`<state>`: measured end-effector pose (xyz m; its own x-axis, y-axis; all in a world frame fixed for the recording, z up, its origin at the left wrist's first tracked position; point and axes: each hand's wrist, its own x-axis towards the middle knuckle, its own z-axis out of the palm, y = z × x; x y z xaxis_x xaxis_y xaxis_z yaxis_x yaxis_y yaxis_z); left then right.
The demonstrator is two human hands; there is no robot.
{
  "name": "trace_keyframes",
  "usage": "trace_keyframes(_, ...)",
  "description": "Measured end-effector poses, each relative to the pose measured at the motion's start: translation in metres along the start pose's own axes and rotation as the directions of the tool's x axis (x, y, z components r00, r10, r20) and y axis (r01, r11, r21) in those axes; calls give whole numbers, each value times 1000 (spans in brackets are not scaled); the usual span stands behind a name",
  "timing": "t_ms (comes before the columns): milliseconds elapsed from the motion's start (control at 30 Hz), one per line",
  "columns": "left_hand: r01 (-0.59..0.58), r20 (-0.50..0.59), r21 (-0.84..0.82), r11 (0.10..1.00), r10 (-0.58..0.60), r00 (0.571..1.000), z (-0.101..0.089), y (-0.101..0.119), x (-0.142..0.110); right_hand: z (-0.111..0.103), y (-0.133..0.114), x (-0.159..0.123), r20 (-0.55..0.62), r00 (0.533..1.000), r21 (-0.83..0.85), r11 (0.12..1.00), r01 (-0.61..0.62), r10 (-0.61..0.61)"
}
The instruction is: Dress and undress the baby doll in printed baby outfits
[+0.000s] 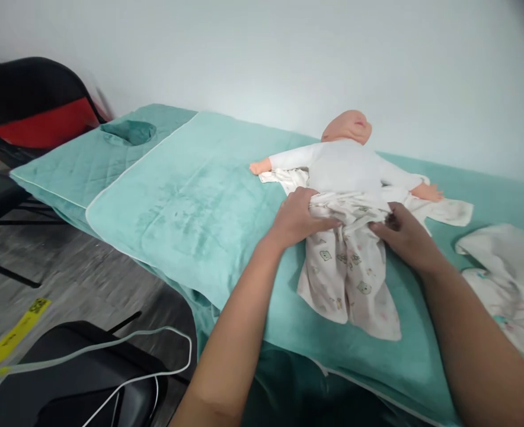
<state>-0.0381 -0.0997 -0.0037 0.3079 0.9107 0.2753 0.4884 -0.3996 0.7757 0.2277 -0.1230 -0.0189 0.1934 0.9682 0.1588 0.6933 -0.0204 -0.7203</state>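
Observation:
A baby doll (347, 165) with a white cloth body lies on its back, arms spread to both sides, head toward the wall. Small printed pants (348, 279) with animal pictures cover its legs, the waistband bunched at the belly. My left hand (300, 216) grips the waistband's left side, thumb over the cloth. Closed on the opposite side of the waistband is my right hand (402, 234). Beneath the doll's torso and arms lies a white printed baby shirt (449, 210), spread out. The doll's legs and feet are hidden.
A teal plush cover (177, 190) drapes the long bed, which has a face hole (131, 131) at its far left. Crumpled white cloth (511, 273) lies at the right. Black chairs (35, 89) stand left, and a white cable (111, 341) loops in front at lower left.

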Motion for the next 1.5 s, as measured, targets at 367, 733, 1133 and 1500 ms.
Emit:
trace_keyframes(367, 70, -114, 101, 992, -59, 992, 15, 11, -21, 10, -21, -42, -142, 986, -13, 996, 84, -85)
trace_keyframes(733, -87, 25, 304, 949, 84, 996, 11, 17, -60, 8, -25, -77, -68, 994, 72, 993, 96, -91)
trace_keyframes(1133, -186, 349, 92, 978, 144, 926, -19, 40, -110, -7, -18, -138, 303, 880, 143, 930, 337, -366)
trace_keyframes(1500, -241, 256, 388, 890, 147, 956, 0, 49, -107, 7, -30, -139, 101, 972, 145, 970, 197, -212)
